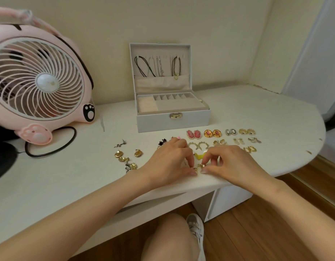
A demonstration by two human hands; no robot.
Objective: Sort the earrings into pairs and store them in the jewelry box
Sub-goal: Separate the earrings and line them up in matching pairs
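Head view: closest, my left hand (170, 161) and right hand (230, 162) each pinch one of two gold earrings (200, 166) at the counter (68, 176) edge; pairing is the step. Farther back, sorted pairs (196, 134) lie before the open jewelry box (155, 123); next, I judge, they need lifting in.

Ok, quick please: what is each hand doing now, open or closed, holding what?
Left hand: closed, pinching a small gold earring.
Right hand: closed, pinching a second gold earring beside it.
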